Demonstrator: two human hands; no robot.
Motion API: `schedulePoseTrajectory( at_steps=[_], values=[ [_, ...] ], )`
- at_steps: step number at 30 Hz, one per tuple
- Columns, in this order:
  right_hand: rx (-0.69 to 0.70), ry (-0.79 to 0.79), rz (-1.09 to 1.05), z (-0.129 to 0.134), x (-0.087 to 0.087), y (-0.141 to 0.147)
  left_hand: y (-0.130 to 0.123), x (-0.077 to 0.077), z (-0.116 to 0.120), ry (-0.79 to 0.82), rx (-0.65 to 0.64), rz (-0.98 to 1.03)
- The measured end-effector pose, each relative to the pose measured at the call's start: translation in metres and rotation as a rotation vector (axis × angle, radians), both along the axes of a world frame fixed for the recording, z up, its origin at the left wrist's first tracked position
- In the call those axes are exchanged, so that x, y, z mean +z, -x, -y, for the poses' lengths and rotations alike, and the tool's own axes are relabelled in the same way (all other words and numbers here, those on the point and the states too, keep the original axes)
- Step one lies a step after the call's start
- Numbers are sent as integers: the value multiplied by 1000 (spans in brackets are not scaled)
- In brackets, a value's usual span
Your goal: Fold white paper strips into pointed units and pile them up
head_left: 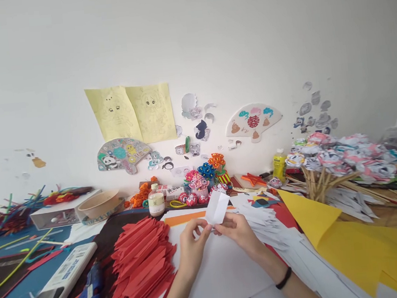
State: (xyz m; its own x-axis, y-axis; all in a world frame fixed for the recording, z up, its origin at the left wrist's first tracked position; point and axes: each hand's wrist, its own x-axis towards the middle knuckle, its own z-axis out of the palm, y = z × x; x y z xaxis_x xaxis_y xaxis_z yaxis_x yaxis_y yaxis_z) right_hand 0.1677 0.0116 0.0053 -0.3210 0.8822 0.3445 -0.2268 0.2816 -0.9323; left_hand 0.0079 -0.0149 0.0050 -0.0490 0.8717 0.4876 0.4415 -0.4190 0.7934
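A small folded piece of white paper [218, 207] stands upright between my two hands, with a crease down its middle. My left hand [194, 237] pinches its lower left edge between thumb and fingers. On the other side, my right hand [234, 229] grips the lower right part. Both hands hover above large white sheets [225, 277]. Left of them lies a stack of folded red paper strips [142, 262]. Cut white paper pieces [265, 222] are heaped just beyond my right hand.
A blue glue gun [89, 290] and a white power strip [61, 279] lie at left. Yellow paper [373, 249] covers the right side. Paper flowers on sticks [340, 159], a bottle [156, 201] and pipe-cleaner flowers [206, 171] stand along the wall.
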Motion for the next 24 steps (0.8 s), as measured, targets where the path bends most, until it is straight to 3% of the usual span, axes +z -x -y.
schedulePoseTrajectory(
  at_steps=[13,24],
  values=[
    [91,27,15,5,4,1,-2,0,3,-27,21,62],
    [-1,-19,38,4,4,1,-3,1,3,-52,41,-14]
  ],
)
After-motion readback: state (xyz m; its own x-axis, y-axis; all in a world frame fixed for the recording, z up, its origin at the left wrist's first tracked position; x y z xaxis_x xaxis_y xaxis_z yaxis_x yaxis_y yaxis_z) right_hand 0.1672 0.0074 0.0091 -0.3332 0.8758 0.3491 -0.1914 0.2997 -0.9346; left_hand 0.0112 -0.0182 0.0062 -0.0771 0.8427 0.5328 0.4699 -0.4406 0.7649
